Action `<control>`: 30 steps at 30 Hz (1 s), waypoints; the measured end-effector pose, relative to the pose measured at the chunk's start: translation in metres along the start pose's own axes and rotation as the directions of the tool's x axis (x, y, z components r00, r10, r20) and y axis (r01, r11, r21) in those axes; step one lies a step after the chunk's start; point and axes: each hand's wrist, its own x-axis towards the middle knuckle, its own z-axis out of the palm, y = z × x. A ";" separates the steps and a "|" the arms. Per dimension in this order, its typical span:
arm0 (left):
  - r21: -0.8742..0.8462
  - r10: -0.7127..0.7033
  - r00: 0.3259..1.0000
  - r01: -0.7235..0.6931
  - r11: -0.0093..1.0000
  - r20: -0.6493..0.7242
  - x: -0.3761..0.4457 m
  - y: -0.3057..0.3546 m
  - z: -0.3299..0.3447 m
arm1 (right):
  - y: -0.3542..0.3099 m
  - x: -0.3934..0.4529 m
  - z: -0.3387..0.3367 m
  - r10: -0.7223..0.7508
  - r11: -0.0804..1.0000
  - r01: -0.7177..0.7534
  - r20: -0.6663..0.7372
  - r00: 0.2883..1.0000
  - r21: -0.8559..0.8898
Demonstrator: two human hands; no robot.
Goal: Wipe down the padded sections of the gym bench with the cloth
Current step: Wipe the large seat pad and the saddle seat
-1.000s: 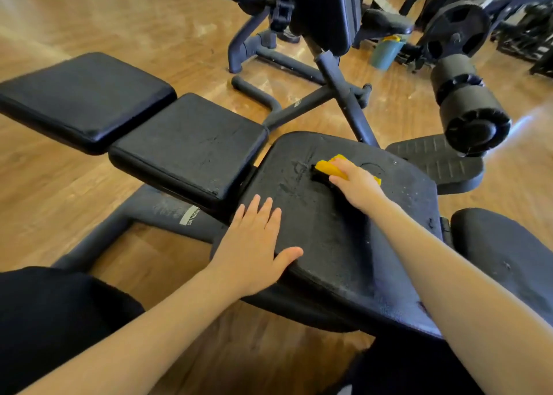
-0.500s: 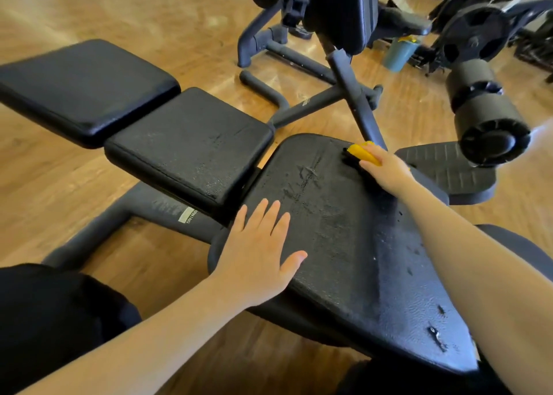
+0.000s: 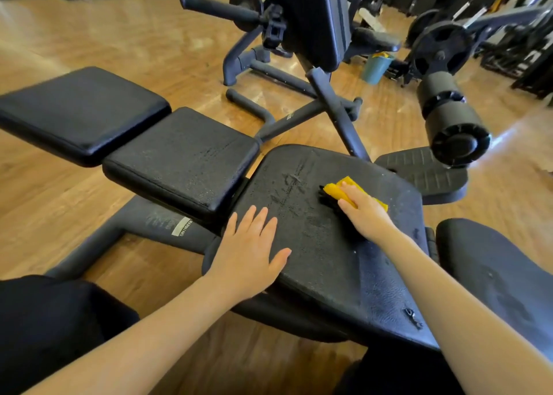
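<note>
A yellow cloth [image 3: 341, 191] lies folded beneath the right hand [image 3: 363, 212], which presses it flat-fingered onto the wide black pad [image 3: 323, 245] of a gym bench. The left hand [image 3: 250, 252] rests open, fingers spread, on the pad's near-left edge. The pad's cracked vinyl glistens with damp streaks.

Two bare forearms reach forward from the bottom edge. The left hand [image 3: 250, 257] lies flat, palm down, fingers straight and slightly spread, thumb out to the side. The right hand [image 3: 363, 212] is palm down farther ahead, fingers pressing forward, wrist nearly straight.
</note>
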 end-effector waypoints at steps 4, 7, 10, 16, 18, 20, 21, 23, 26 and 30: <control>0.008 0.017 1.000 -0.017 1.000 -0.006 0.001 -0.001 -0.008 | -0.005 -0.028 0.005 -0.043 0.999 0.043 0.037 0.998 -0.001; 0.003 0.014 1.000 -0.014 1.000 -0.010 -0.006 0.002 -0.009 | -0.009 -0.053 0.012 -0.091 0.996 0.090 0.081 0.993 0.014; -0.022 0.004 0.999 -0.005 1.000 -0.037 -0.012 0.009 -0.007 | -0.014 -0.086 0.015 -0.104 0.994 0.101 0.115 0.988 0.029; -0.006 0.054 0.995 -0.055 0.998 -0.079 -0.020 0.014 -0.011 | -0.024 -0.147 0.016 -0.183 0.983 0.184 0.043 0.982 -0.018; -0.005 0.060 0.994 -0.061 0.998 -0.088 -0.021 0.017 -0.013 | -0.028 -0.155 0.016 -0.187 0.981 0.187 0.010 0.982 -0.045; -0.014 0.066 0.994 -0.067 0.998 -0.085 -0.022 0.020 -0.015 | -0.032 -0.156 0.016 -0.186 0.980 0.186 0.007 0.983 -0.077; -0.012 0.066 0.994 -0.068 0.998 -0.086 -0.022 0.021 -0.015 | -0.036 -0.155 0.017 -0.198 0.976 0.198 0.011 0.980 -0.089; 0.007 0.065 0.993 -0.065 0.998 -0.099 -0.021 0.020 -0.017 | -0.047 -0.148 0.021 -0.236 0.967 0.236 0.010 0.972 -0.098; 0.022 0.073 0.991 -0.071 0.997 -0.113 -0.020 0.012 -0.021 | -0.061 -0.144 0.028 -0.266 0.961 0.264 -0.005 0.964 -0.085; 0.012 0.091 0.991 -0.090 0.996 -0.103 -0.025 0.012 -0.020 | -0.037 -0.163 0.020 -0.246 0.969 0.246 0.009 0.969 -0.017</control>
